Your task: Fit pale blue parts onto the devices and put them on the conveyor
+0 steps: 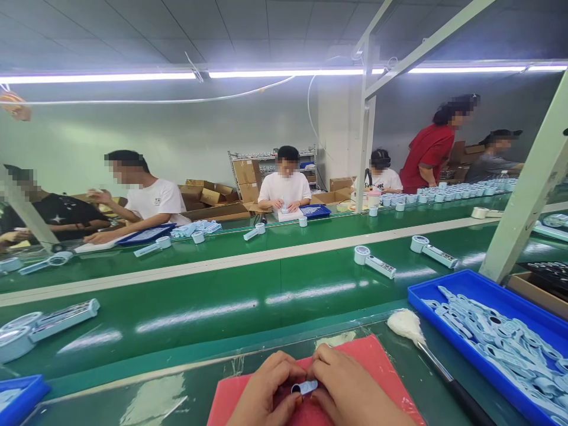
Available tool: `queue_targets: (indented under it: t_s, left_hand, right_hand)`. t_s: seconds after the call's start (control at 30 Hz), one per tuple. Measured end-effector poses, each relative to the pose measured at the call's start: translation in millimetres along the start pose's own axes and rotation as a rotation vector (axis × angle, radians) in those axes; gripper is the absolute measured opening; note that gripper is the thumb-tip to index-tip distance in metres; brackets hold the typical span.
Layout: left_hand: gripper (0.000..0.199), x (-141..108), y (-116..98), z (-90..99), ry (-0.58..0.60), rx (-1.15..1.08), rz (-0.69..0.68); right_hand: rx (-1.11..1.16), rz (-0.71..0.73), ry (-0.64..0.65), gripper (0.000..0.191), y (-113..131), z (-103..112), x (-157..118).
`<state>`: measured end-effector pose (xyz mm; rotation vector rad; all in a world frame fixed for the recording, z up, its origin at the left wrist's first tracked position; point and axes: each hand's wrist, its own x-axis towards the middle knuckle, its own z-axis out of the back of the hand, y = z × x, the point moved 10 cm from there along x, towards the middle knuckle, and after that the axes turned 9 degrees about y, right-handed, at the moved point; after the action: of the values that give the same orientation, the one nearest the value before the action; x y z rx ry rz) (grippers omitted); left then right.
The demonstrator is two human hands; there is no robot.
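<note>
Between both hands I hold a small light-blue plastic part [306, 387] with a dark round opening at its left end. The thumb and fingers of my left hand [270, 387] pinch that end. My right hand [339, 384] grips the other end, and its fingers hide some of the part. Both hands are just above a red mat [377, 361] on the bench. To the right of the mat lies a tool [437, 358] with a black handle, a metal shaft and a white, wrapped-looking head.
A blue tray [470, 343] full of light-blue parts stands at the right. Beyond the bench runs a green conveyor [222, 290] carrying light-blue handled devices [375, 263]. Another blue tray [35, 387] sits at the lower left. Several co-workers sit across the line; a person in red [428, 151] stands.
</note>
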<state>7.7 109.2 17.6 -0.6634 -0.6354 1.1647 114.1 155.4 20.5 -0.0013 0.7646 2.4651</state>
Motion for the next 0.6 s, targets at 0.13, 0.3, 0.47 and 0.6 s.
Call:
queue_targets:
  t_s: [0.13, 0.3, 0.47, 0.6]
  left_hand:
    - [0.020, -1.1, 0.0, -1.1, 0.006, -0.013, 0.014]
    - [0.020, -1.3, 0.3, -1.2, 0.010, -0.003, 0.028]
    - [0.021, 0.3, -1.4, 0.7, 0.007, 0.001, 0.029]
    - [0.021, -0.5, -2.8, 1.2, -0.002, -0.008, 0.022]
  right_hand:
    - [-0.005, 0.018, -0.007, 0.026, -0.2, -1.7, 1.3]
    - [-0.009, 0.003, 0.002, 0.025, -0.1, -0.7, 0.6]
    - [-0.006, 0.011, -0.005, 0.026, 0.3, 0.1, -0.3]
    - [-0.005, 0.025, -0.022, 0.027, -1.3, -1.6, 1.0]
